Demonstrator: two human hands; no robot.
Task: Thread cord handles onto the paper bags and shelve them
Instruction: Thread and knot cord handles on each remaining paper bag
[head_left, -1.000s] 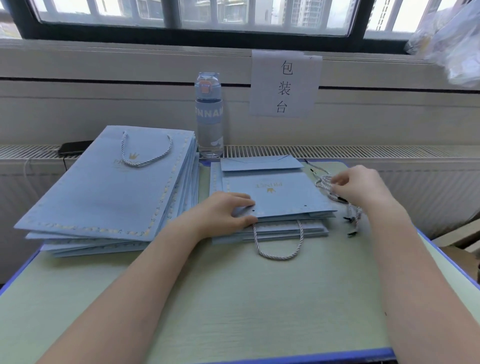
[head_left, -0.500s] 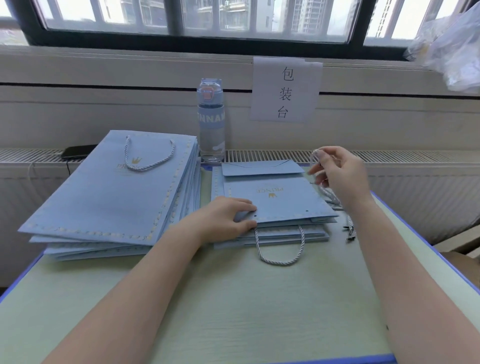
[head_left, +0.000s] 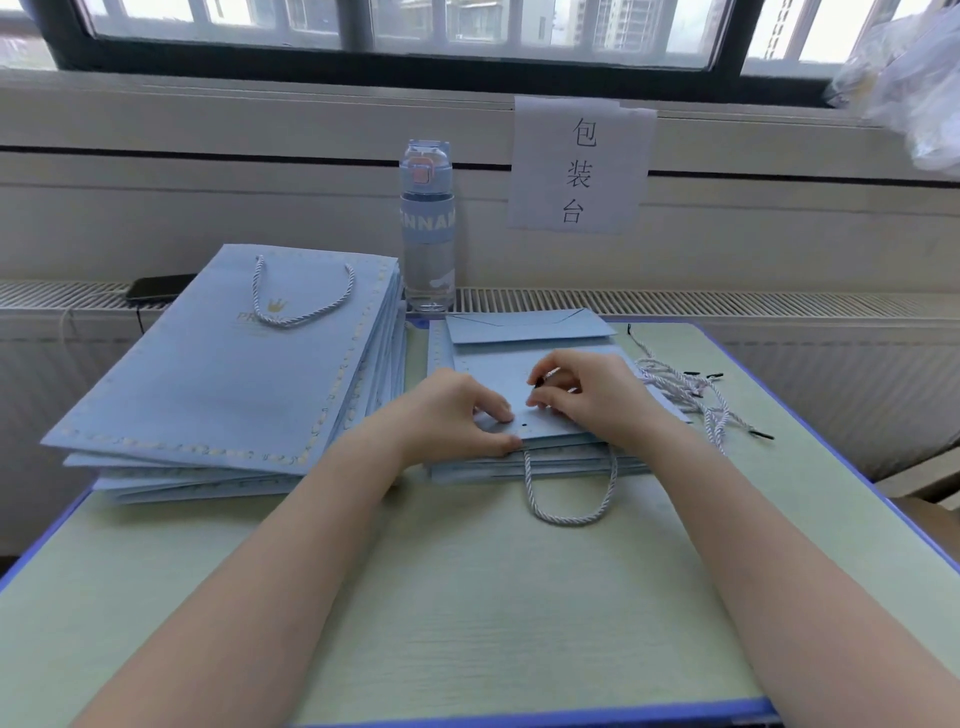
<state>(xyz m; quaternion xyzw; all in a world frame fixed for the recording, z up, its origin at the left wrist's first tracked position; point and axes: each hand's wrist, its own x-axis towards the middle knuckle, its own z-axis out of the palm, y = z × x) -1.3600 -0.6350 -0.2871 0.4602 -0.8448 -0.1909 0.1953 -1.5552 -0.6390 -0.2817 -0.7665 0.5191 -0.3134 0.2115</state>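
A small stack of flat light-blue paper bags (head_left: 524, 332) lies in the middle of the table. My left hand (head_left: 457, 415) pinches the near edge of the top bag beside a punched hole (head_left: 523, 426). My right hand (head_left: 592, 395) is over the same bag and pinches a white twisted cord by its black tip (head_left: 540, 380), just above the holes. One cord handle (head_left: 569, 488) hangs from the stack's near edge. Loose cords (head_left: 691, 395) lie in a heap right of the stack.
A taller stack of finished blue bags (head_left: 208, 374) with a cord handle on top fills the table's left side. A clear water bottle (head_left: 427, 228) stands at the back, a phone (head_left: 156, 288) on the radiator ledge, a paper sign (head_left: 582, 166) on the wall.
My right hand picked a cord from the heap on the right, lifted it, then brought its tip down over the top bag near my left hand. My left hand stayed on the bag's edge.
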